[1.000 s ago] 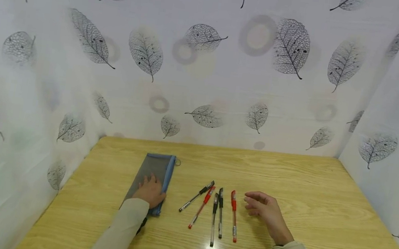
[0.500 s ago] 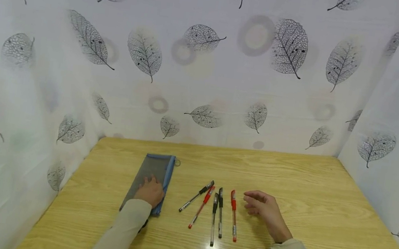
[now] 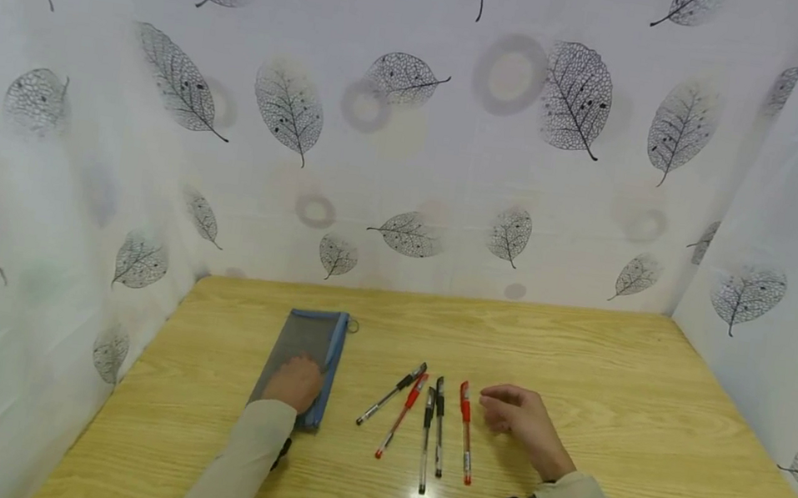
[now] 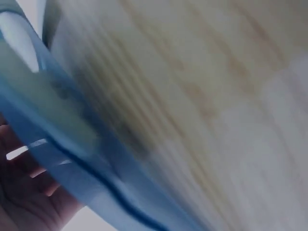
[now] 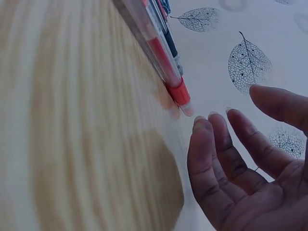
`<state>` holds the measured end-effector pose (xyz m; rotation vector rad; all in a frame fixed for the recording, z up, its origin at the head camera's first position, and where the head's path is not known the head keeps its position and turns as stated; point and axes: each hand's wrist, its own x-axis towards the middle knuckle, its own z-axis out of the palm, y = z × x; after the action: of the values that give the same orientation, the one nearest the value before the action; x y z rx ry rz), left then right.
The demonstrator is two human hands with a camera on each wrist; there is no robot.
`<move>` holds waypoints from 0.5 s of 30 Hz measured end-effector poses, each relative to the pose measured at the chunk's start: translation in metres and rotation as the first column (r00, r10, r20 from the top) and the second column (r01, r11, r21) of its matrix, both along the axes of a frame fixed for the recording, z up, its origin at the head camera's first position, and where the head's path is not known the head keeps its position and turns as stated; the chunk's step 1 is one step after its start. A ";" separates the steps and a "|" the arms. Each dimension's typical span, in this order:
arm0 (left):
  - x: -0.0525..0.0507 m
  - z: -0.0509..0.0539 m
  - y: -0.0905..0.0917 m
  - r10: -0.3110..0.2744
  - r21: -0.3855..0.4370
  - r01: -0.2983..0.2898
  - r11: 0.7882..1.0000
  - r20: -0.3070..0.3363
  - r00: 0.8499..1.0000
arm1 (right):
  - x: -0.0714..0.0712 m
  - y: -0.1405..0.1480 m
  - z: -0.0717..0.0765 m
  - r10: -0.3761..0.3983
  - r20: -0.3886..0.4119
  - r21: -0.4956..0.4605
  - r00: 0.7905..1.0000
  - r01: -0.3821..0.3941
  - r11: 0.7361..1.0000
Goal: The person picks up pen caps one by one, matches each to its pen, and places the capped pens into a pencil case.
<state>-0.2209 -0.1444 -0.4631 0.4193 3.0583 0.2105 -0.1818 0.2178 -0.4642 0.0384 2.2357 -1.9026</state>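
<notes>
A flat grey pencil pouch with a blue zipped border (image 3: pixel 336 352) lies on the left of the table. My left hand (image 3: pixel 296 383) rests on its lower part; the back of the hand hides the fingertips in the head view. In the left wrist view the fingers (image 4: pixel 36 168) show gaps between them, partly hidden behind the blue border (image 4: pixel 96 144). My right hand (image 3: pixel 528 422) hovers with loosely bent fingers just right of a red pen (image 3: pixel 466 432), holding nothing. In the right wrist view, its fingertips are apart from the red pen (image 5: pixel 166 65).
Left of that pen lie two black pens (image 3: pixel 426 438) (image 3: pixel 439 427) side by side. Another red pen (image 3: pixel 401 418) and a slanted black pen (image 3: pixel 391 393) lie nearer the pouch. Leaf-patterned sheeting (image 3: pixel 418 159) encloses the wooden table (image 3: pixel 583 349).
The left hand's fingers, visible on the pouch earlier, have bent down out of sight in the head view. My right hand has moved slightly left, towards the red pen. Pens stay put.
</notes>
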 end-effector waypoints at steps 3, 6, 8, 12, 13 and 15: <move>0.000 0.000 -0.005 -0.017 0.074 0.017 0.997 -0.006 1.000 | -0.001 -0.001 0.000 0.020 -0.004 0.028 1.000 -0.020 0.999; 0.001 0.000 -0.008 0.026 0.202 -0.023 0.979 -0.011 1.000 | -0.002 -0.003 0.001 0.028 0.008 0.044 1.000 -0.028 0.999; 0.003 0.001 -0.009 0.057 0.275 -0.047 0.960 -0.027 0.998 | -0.002 -0.004 0.001 0.025 0.016 0.051 1.000 -0.026 0.998; 0.008 0.004 -0.010 0.108 0.364 -0.078 0.928 -0.064 0.992 | -0.002 -0.005 0.002 0.023 0.012 0.065 1.000 -0.024 0.998; 0.009 0.005 -0.010 0.116 0.379 -0.079 0.922 -0.076 0.990 | -0.002 -0.006 0.002 0.023 0.012 0.065 1.000 -0.023 0.998; 0.011 0.005 -0.010 0.130 0.410 -0.080 0.909 -0.095 0.987 | -0.002 -0.006 0.002 0.022 0.013 0.069 1.000 -0.023 0.997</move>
<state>-0.2102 -0.1540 -0.4579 0.2891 3.1477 0.8664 -0.1840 0.2120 -0.4624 0.0352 2.2840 -1.8080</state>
